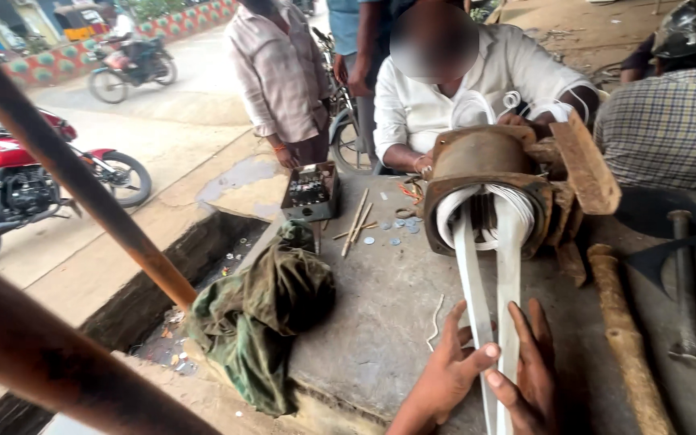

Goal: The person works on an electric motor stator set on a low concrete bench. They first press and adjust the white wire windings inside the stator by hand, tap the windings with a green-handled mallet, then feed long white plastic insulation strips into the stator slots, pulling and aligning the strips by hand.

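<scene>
Near the front edge of the concrete desk, the left hand pinches one white strip, the right hand closes around the other strip; both run from the rusty motor farther back.

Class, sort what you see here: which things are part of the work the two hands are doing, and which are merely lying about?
In use:
left hand
right hand
white strips
rusty motor housing

Lying about:
green cloth
small black box
wooden sticks
hammer
long wooden handle
</scene>
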The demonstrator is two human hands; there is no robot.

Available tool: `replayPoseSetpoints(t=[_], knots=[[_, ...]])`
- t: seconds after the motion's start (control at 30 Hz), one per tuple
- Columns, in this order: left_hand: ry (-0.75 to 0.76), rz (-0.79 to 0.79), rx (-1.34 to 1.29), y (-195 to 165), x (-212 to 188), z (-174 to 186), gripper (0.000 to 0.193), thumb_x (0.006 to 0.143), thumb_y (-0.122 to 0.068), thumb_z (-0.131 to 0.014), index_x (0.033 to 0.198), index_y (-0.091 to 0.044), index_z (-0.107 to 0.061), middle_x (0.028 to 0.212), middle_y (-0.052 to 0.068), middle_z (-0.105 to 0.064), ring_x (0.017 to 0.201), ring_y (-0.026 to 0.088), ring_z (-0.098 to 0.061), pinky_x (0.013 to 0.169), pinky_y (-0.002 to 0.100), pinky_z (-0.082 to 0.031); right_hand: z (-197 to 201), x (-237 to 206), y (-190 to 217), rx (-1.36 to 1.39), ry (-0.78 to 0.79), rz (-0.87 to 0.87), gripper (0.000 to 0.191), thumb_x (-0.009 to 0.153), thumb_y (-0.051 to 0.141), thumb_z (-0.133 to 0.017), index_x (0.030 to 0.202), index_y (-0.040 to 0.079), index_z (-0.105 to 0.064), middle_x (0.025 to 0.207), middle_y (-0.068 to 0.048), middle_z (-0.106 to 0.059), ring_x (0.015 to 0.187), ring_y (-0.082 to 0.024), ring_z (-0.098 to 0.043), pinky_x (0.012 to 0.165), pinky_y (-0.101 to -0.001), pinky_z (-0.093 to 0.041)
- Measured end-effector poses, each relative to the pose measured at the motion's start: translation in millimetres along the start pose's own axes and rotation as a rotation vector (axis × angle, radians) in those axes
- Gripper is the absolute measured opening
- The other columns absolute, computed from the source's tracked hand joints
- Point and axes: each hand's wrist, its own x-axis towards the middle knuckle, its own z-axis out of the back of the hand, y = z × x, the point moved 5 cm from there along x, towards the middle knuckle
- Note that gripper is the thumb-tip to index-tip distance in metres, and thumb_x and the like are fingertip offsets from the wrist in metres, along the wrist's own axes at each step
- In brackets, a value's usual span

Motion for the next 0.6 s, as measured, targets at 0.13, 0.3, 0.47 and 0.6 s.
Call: replayPoseSetpoints(t=[0.13,0.3,0.47,0.6], knots=[[0.012,-0.021,-0.056,1.1,0.8,-1.6,0.101,0.09,-0.03,-0.073,0.164,-0.004,-0.01,0.151,0.028,-0.048,0.137,0.035,-0.053,0.112,0.042,-0.045,-1.3,-3.7,5.5,-0.021,-0.007,-0.029,0.106,0.073,0.038,-0.067,0.16,-0.002,-0.022,0.175,-0.016,0.002,0.159,-0.032,-0.015,0.12,-0.0502,-0.021],[-0.013,0.052,-0.005,-2.4,0.9,-3.9,0.102,0.087,-0.035,-0.073,0.162,-0.008,-0.01,0.15,0.027,-0.049,0.136,0.037,-0.054,0.11,0.043,-0.045,-4.2,0.0,12.3,0.02,0.02,0.005,0.103,0.075,0.035,-0.068,0.16,-0.002,-0.021,0.176,-0.016,0.005,0.16,-0.032,-0.012,0.121,-0.0506,-0.021],[-0.028,0.083,0.0,-2.8,0.0,-3.9,0.104,0.086,-0.038,-0.075,0.162,-0.01,-0.011,0.15,0.027,-0.048,0.139,0.036,-0.052,0.113,0.042,-0.044,-3.8,2.4,10.9,-0.018,0.041,-0.012,0.099,0.079,0.032,-0.067,0.16,-0.001,-0.02,0.174,-0.017,0.007,0.159,-0.033,-0.015,0.12,-0.0497,-0.024],[-0.037,0.069,-0.03,12.7,5.7,3.5,0.105,0.085,-0.038,-0.076,0.162,-0.009,-0.012,0.147,0.027,-0.049,0.138,0.037,-0.052,0.113,0.043,-0.044,3.4,1.1,-9.8,-0.004,0.052,-0.024,0.098,0.079,0.029,-0.067,0.159,0.0,-0.019,0.174,-0.016,0.007,0.158,-0.033,-0.017,0.119,-0.0495,-0.025]])
